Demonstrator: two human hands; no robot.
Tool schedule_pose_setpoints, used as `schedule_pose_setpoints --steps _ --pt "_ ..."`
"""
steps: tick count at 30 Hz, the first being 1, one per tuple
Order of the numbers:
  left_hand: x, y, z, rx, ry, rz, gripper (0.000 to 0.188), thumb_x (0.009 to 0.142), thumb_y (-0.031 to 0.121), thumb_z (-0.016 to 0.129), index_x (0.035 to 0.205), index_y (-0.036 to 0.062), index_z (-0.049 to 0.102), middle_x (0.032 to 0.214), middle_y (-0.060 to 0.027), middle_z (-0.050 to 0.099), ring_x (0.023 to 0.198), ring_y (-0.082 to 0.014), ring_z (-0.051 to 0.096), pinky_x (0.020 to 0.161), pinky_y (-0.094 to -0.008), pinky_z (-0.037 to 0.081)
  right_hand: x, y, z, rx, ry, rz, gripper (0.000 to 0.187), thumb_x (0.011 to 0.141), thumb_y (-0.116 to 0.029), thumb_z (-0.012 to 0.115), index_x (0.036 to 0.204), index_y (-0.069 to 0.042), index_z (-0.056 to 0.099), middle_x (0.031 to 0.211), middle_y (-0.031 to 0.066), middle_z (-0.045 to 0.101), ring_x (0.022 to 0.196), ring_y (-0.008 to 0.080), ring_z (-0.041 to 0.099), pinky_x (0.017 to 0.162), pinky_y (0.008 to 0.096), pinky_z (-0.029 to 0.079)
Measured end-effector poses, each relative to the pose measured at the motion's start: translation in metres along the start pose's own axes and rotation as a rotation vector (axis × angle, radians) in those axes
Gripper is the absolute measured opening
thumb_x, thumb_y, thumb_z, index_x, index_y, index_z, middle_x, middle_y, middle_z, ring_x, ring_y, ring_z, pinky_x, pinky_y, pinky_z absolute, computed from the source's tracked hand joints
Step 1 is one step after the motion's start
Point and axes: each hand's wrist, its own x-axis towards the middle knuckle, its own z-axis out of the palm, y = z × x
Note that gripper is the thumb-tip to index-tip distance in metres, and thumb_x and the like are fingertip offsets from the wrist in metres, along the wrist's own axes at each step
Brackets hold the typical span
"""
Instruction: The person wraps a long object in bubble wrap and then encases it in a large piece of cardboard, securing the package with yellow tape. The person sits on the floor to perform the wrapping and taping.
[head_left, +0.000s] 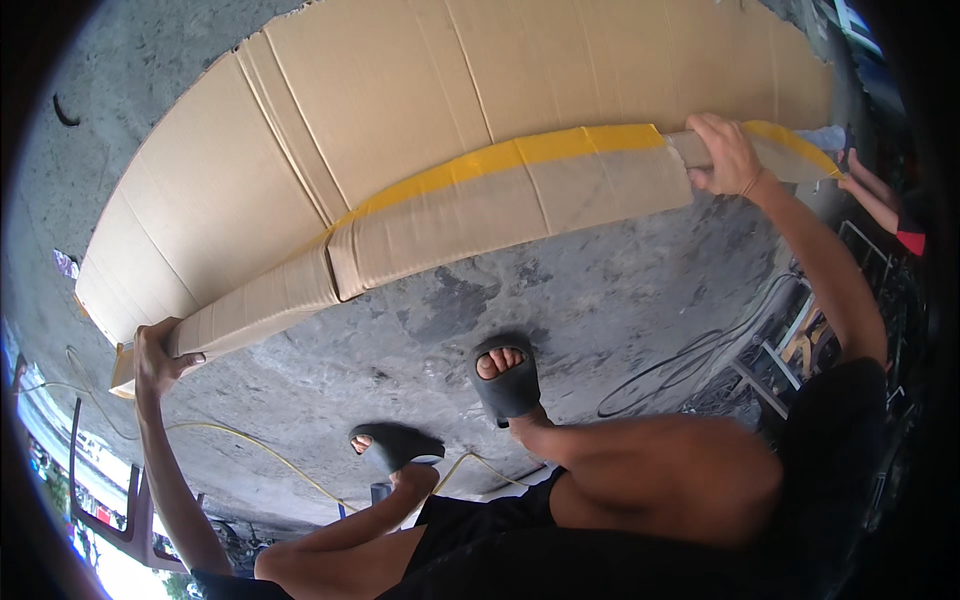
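While both bare hands grip its folded edge (450,215), a large brown cardboard sheet (570,60) spreads above the grey concrete floor (430,310), beyond the wearer's feet. The left hand (158,358) is closed around the edge's left end; the right hand (727,155) clasps it near the right end, fingers over the top. Yellow tape (500,155) runs along the fold.

The long edge could buckle at its crease, between the hands, if they push toward each other or lift unevenly. The fold might spring open if a grip loosens, and the tape could wrinkle or peel if the cardboard twists.

Counted: one cardboard sheet; two visible stretches of yellow tape, one either side of the right hand; two wearer's hands; two dark sandals (510,375), one per foot; one yellow hose (250,437); and, at far right, at least one co-worker's hand (855,172), its hold too small to tell.
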Motion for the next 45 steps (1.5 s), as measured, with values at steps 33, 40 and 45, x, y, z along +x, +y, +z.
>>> schedule_pose_setpoints --steps 33,40,45 --pt "0.035 -0.006 -0.012 -0.066 -0.175 -0.021 0.07 0.053 0.028 0.102 0.112 -0.0036 0.082 0.098 -0.0193 0.083 0.092 -0.0299 0.081 0.094 -0.041 0.061 0.003 0.029 0.015 -0.024 -0.114 0.123 0.084 0.077 -0.025 0.085 0.151 -0.001 0.055 0.148 0.028 0.06 0.136 0.0475 0.057 0.119 0.0526 0.044" --pt "-0.003 0.001 0.004 0.044 0.122 0.039 0.081 0.057 0.06 0.1 0.114 0.0044 0.084 0.102 -0.0193 0.083 0.098 -0.0353 0.081 0.095 -0.0429 0.062 -0.019 0.052 0.038 -0.139 0.158 -0.149 0.073 0.093 -0.054 0.076 0.126 0.01 0.064 0.125 0.0293 0.071 0.137 0.0456 0.059 0.112 0.0538 0.046" --pt "-0.021 0.005 0.017 0.001 0.264 0.114 0.082 0.059 0.06 0.099 0.119 0.0072 0.082 0.105 -0.0154 0.083 0.098 -0.0357 0.08 0.096 -0.0454 0.062 -0.03 0.039 0.032 -0.405 0.136 -0.091 0.087 0.081 -0.037 0.088 0.155 -0.006 0.055 0.149 0.0269 0.059 0.138 0.0474 0.055 0.119 0.0576 0.043"
